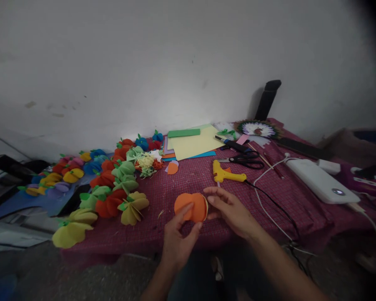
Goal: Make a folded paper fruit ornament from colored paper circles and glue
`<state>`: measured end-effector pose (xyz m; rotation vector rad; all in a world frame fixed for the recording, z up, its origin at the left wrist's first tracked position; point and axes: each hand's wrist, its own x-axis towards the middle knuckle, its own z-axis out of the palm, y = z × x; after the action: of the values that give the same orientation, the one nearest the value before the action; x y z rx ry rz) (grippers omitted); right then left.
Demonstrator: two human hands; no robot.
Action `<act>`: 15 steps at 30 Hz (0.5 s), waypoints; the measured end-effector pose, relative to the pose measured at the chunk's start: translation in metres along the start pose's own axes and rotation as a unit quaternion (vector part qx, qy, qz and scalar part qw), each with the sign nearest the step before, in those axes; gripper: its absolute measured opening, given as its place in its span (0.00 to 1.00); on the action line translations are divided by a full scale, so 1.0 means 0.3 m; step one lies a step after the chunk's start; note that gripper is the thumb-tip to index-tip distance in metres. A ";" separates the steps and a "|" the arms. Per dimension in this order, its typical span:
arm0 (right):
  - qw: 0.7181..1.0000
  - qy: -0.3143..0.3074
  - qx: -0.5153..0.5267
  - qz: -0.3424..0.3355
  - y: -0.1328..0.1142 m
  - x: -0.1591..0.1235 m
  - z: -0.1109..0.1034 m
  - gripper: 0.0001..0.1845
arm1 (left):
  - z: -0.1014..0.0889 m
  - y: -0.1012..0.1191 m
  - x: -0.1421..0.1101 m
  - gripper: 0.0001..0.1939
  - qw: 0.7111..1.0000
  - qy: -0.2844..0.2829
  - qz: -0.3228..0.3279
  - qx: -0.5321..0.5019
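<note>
Orange paper shape (188, 205), handheld above the counter's (122, 238) near side.
Left hand (180, 236) grasping it; right hand (232, 209) at its right edge, grip unclear; beyond, yellow glue gun (228, 174), black-handled scissors (238, 159), pale yellow sheet (194, 146).

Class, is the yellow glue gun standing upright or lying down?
Lying down: the glue gun rests along the tablecloth, its handle stretched sideways toward the right of the picture.

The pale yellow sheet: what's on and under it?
On the pale yellow sheet lie a green strip and one end of a dark tool. Blue paper and orange paper peek out beneath; anything else underneath is covered.
</note>
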<state>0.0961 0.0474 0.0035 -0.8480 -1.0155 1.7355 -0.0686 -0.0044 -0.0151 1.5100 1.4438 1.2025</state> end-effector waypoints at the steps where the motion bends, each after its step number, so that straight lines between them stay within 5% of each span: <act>1: 1.000 -0.009 -0.001 0.000 0.001 -0.004 0.003 0.16 | 0.001 0.004 0.002 0.22 1.000 0.001 -0.015 -0.025; 15: 0.998 -0.042 -0.038 -0.005 0.009 -0.023 0.032 0.20 | 0.000 0.051 0.008 0.19 0.987 0.022 -0.083 -0.138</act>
<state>0.0891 0.0376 0.0060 -0.8218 -1.1454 1.7456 -0.0638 -0.0039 -0.0005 1.1605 1.3401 1.2802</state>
